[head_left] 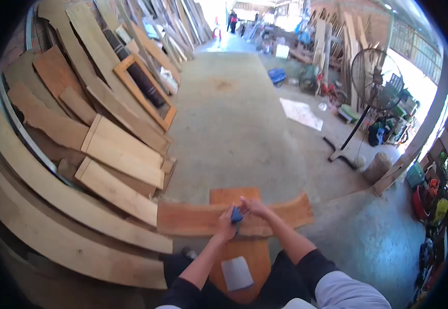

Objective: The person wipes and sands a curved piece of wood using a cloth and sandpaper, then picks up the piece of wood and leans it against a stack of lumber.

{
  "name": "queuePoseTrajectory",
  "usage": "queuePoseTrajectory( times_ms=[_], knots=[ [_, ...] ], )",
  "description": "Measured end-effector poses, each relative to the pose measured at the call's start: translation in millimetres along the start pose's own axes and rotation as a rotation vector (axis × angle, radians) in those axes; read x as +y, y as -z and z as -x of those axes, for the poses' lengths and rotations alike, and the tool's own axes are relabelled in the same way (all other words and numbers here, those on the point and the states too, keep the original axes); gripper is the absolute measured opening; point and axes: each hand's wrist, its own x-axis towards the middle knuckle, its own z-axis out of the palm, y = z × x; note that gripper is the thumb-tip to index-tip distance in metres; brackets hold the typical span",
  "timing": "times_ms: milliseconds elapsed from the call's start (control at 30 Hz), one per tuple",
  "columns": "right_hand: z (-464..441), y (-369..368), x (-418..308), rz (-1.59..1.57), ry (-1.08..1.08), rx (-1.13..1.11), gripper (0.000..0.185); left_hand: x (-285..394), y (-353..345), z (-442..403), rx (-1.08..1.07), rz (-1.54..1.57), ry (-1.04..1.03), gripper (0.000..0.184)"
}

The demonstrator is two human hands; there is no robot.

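My left hand (227, 224) is closed around a small dark blue object (236, 215), whose kind I cannot make out. Close beside it, my right hand (255, 207) has its fingers partly stretched out and apart, near the blue object; whether they touch it is unclear. Both hands are above a reddish-brown wooden plank (182, 219) with a wavy edge, lying crosswise. Beneath the plank runs an orange-brown wooden board or bench (224, 250), between my legs. On its near part lies a pale grey rectangular sheet (237, 273).
Many boards (123, 147) lean along the left wall, with a wooden frame (167, 118) among them. Ahead stretches a concrete floor (224, 134). To the right are a standing fan (373, 80), a white sheet (301, 114) and a log-like stump (382, 167). People (231, 21) stand far off.
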Motion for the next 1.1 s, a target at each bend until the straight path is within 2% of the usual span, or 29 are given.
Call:
queuePoseTrajectory(
  times_ms=[33,100,133,200,267,300,333,367,433,533,633,733,767,833,933,1000,1067,1100],
  knots=[
    [-10.3,8.0,12.0,0.247,0.108,0.191,0.046,-11.9,-0.2,-18.8,0.007,0.114,-0.134,0.076],
    [-14.1,2.1,54.1,0.727,0.284,0.550,0.050,-29.1,11.2,-34.9,0.024,-0.020,-0.295,0.070],
    [-7.9,-9.4,74.4,0.843,0.254,0.628,0.052,-35.7,25.0,-20.4,0.022,-0.093,-0.338,0.068],
    [1.8,-34.4,103.5,1.070,0.196,0.759,0.061,-25.0,76.5,-8.0,0.133,-0.402,-0.243,0.057],
    [8.8,-38.3,90.1,0.995,0.140,0.687,0.062,-90.9,118.6,-2.0,0.057,-0.544,0.022,0.049],
    [14.2,-36.7,86.2,0.958,0.100,0.657,0.063,-101.1,151.3,-0.6,0.281,-0.789,-0.237,0.031],
    [21.1,-39.2,91.3,0.946,0.101,0.659,0.062,-95.7,183.4,9.2,0.276,-0.556,0.143,0.036],
    [21.7,-39.6,89.4,0.936,0.117,0.671,0.062,-129.8,200.6,15.1,0.410,-0.601,0.495,0.031],
    [15.1,-32.8,82.5,0.942,0.153,0.695,0.061,-136.3,243.4,34.6,0.431,-1.045,0.406,0.032],
    [17.8,-36.1,81.8,0.941,0.143,0.697,0.061,-126.4,255.4,34.5,0.856,-0.869,0.661,0.045],
    [20.7,-37.2,80.3,0.926,0.132,0.688,0.061,-80.7,216.3,15.1,0.782,-0.593,0.136,0.042],
    [20.5,-36.4,76.7,0.928,0.124,0.689,0.061,-43.9,120.8,33.6,0.190,-0.542,-0.031,0.050],
    [20.4,-37.0,78.4,0.930,0.125,0.695,0.061,-59.5,76.7,42.5,0.114,-0.778,-0.123,0.059],
    [17.5,-34.7,78.7,0.919,0.130,0.695,0.060,-18.9,40.0,54.5,0.023,-0.367,-0.102,0.060],
    [22.1,-36.8,80.3,0.890,0.124,0.677,0.061,8.7,37.9,53.8,0.020,0.175,0.305,0.059],
    [20.0,-35.8,79.5,0.890,0.120,0.685,0.061,3.3,66.0,55.6,0.127,-0.050,0.200,0.055],
    [20.2,-34.8,77.7,0.896,0.112,0.680,0.061,0.1,126.2,55.4,0.111,-0.543,0.148,0.056],
    [21.4,-34.7,76.8,0.899,0.105,0.677,0.061,-44.3,148.2,64.5,0.217,-0.721,0.041,0.054]
  ],
)
